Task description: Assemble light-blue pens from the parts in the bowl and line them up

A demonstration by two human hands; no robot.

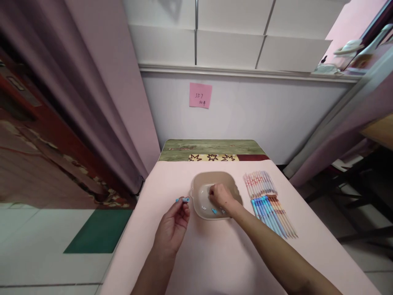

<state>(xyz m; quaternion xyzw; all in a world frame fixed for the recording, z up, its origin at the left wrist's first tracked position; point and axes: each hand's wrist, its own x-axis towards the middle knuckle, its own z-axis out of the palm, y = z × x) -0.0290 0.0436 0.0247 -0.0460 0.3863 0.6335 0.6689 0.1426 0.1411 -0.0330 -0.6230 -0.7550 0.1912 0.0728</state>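
My left hand [174, 223] is raised just left of the basin. Its thumb and fingers pinch a small blue tube-shaped piece [185, 200], whose open end faces right. Inside the beige plastic basin [211, 177] is my right hand [221, 196], fingers bent down and closed near the bottom. What those fingertips hold, if anything, is hidden. On the basin floor lie a small bright-blue piece [214, 211] and a whitish piece [204, 208], too small to name.
Right of the basin lie rows of pens: pale ones with red marks [260, 183], blue ones [268, 217] and orange-brown ones [282, 215]. A pale pink cloth [208, 262] covers the table. A wall with a pink note [200, 95] stands behind; a curtain hangs at left.
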